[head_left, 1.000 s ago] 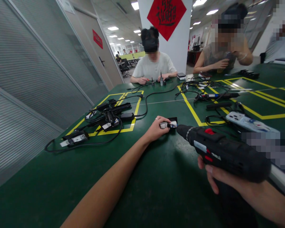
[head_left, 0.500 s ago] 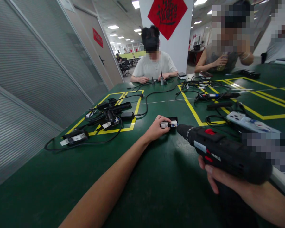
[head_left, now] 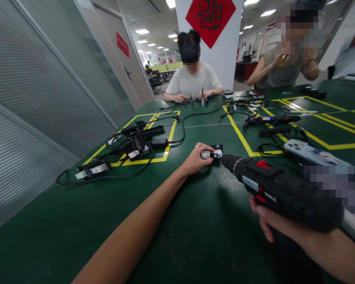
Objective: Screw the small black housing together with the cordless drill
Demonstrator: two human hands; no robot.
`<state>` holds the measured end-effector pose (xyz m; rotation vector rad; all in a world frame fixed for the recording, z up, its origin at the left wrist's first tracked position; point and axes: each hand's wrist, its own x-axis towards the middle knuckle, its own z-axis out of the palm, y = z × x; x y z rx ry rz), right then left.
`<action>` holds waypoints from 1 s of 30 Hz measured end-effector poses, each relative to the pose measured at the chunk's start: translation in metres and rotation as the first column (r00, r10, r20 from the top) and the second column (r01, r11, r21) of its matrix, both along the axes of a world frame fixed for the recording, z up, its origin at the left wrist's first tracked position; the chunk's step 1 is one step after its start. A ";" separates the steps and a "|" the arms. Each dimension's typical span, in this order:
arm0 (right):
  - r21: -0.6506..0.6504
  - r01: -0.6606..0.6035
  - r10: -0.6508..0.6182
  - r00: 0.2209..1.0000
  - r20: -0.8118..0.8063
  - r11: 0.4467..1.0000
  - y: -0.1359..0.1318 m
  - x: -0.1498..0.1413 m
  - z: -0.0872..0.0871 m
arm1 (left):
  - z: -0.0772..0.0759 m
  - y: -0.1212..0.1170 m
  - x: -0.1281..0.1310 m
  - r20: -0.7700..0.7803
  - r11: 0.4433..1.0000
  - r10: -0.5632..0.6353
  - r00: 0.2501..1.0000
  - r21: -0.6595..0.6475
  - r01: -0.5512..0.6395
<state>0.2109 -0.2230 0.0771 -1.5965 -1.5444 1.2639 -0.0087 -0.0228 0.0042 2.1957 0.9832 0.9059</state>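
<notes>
My left hand reaches out over the green table and is closed on a small black part with a white label, pressing it against the tabletop. My right hand grips the handle of a black cordless drill with red buttons. The drill's nose points at the small part and sits just right of it, close to touching. A ring shows on one finger of my left hand.
Black power adapters and cables lie in a yellow-taped box at the left. More cables and tools and a white device lie on the right. Three other people sit at the far edge, one in a white shirt.
My hands and the drill have barely moved. The view has tilted slightly, and the person at the far right has raised a hand toward the head.
</notes>
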 end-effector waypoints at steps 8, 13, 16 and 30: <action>0.026 -0.013 0.015 0.995 -0.095 1.000 0.002 -0.002 -0.001 | -0.001 0.000 0.000 0.000 1.000 0.015 1.000 0.000 -0.015; 0.027 -0.035 0.036 0.999 -0.041 0.999 0.000 0.002 -0.003 | -0.001 0.000 0.000 0.006 1.000 0.010 1.000 0.001 -0.010; 0.031 -0.048 0.048 0.999 -0.022 0.998 -0.002 0.004 -0.004 | -0.002 0.000 0.000 0.011 1.000 0.000 1.000 0.001 0.000; 0.009 -0.096 0.096 0.991 -0.097 0.995 -0.002 0.004 -0.006 | -0.001 0.000 0.000 0.011 1.000 0.002 1.000 -0.003 -0.002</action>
